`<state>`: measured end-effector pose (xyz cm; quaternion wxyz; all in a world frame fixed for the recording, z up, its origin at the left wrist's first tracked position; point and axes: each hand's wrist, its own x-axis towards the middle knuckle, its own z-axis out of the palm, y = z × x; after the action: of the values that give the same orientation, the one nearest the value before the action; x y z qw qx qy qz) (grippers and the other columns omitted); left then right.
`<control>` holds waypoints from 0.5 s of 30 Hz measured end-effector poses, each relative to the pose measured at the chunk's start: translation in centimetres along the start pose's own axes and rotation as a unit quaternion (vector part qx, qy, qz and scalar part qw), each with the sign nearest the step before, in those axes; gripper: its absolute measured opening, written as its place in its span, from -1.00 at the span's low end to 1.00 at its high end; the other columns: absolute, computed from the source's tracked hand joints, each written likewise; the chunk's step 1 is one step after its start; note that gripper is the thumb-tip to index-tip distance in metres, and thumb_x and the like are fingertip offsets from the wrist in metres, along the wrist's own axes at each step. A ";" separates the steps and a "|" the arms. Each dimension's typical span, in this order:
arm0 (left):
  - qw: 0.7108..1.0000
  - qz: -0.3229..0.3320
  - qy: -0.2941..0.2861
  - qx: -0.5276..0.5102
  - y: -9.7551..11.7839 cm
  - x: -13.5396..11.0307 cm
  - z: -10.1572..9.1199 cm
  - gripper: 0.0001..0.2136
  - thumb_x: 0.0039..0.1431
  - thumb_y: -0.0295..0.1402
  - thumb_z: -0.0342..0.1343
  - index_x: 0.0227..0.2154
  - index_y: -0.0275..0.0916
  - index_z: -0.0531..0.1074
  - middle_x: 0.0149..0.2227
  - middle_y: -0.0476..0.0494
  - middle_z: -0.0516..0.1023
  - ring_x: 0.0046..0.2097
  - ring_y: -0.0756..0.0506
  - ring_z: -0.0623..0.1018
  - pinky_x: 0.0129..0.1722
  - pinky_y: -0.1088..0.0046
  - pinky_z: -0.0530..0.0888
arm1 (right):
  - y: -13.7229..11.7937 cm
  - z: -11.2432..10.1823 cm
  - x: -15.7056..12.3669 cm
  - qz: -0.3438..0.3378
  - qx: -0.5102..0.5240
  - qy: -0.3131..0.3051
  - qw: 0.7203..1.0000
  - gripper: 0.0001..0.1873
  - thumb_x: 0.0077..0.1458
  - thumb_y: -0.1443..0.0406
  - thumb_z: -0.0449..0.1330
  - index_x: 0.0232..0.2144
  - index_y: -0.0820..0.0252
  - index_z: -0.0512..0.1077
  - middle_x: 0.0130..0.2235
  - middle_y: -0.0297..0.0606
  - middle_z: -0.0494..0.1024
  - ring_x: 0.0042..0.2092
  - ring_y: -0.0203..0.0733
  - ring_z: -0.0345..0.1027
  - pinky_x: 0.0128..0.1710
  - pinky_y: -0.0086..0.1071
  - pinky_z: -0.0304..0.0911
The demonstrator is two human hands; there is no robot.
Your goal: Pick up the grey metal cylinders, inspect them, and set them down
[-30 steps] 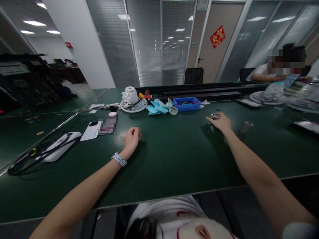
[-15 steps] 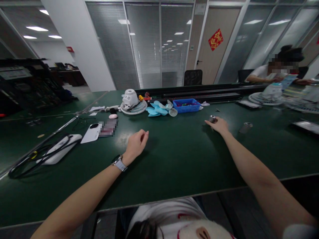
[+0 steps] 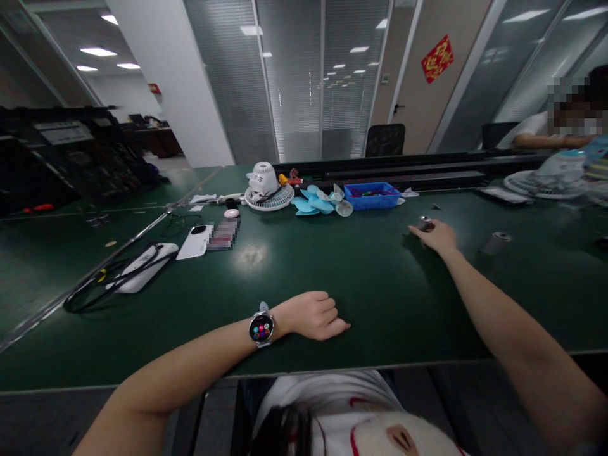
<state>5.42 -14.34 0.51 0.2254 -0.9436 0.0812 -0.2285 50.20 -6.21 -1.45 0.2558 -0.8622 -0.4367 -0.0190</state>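
Note:
My right hand is closed round a small silvery metal cylinder, whose top shows between thumb and fingers just at the table surface. Its exact kind I cannot make out. A similar grey cylinder stands on the green table to the right of that hand. Near the front edge, my left hand is curled into a loose fist with nothing visible in it. A round smartwatch with a lit face is on the left wrist.
Light-blue fan blades, a white fan part and a blue bin line the back. Phones and a white device with a black cable lie left. A person sits at far right.
My left hand has come down and to the right, towards the front edge, and turned so the watch face shows. My right hand still holds the cylinder. The view has shifted somewhat.

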 end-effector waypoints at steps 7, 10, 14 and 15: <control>0.998 0.014 0.057 0.016 -0.1 0.0 -0.2 -0.76 0.30 -0.36 0.04 -0.52 -0.23 0.31 -0.62 0.02 0.34 -0.55 0.01 0.30 -0.54 0.39 0.13 | -0.2 -0.1 -0.4 0.001 0.000 0.004 1.000 -0.35 -0.06 -0.13 0.25 -0.13 0.27 0.46 -0.17 -0.01 0.56 -0.12 0.10 0.43 -0.17 -0.16 0.31; 0.998 0.013 0.060 0.022 -0.1 0.1 -0.2 -0.75 0.29 -0.36 0.06 -0.53 -0.23 0.29 -0.62 0.03 0.33 -0.55 0.02 0.30 -0.53 0.40 0.12 | -0.2 -0.1 -0.4 0.007 0.012 0.007 1.000 -0.38 -0.07 -0.13 0.26 -0.17 0.26 0.46 -0.20 -0.03 0.56 -0.13 0.09 0.43 -0.16 -0.16 0.30; 0.997 0.010 0.064 0.030 -0.1 0.2 -0.2 -0.74 0.29 -0.36 0.06 -0.54 -0.22 0.27 -0.63 0.05 0.32 -0.56 0.02 0.30 -0.54 0.40 0.13 | -0.2 0.1 -0.5 0.019 0.063 0.022 0.998 -0.37 -0.11 -0.11 0.30 -0.15 0.24 0.42 -0.21 -0.05 0.56 -0.13 0.08 0.44 -0.13 -0.14 0.30; 0.997 0.010 0.065 0.031 -0.2 0.2 -0.2 -0.73 0.29 -0.36 0.06 -0.55 -0.22 0.27 -0.63 0.05 0.32 -0.56 0.02 0.30 -0.54 0.40 0.13 | -0.3 0.1 -0.6 0.024 0.083 0.032 0.996 -0.35 -0.13 -0.10 0.32 -0.12 0.23 0.40 -0.19 -0.06 0.56 -0.12 0.08 0.44 -0.11 -0.13 0.30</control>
<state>5.53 -14.34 0.84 0.2515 -0.9183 0.0983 -0.2895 49.63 -6.48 -1.57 0.3408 -0.8471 -0.4078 -0.0039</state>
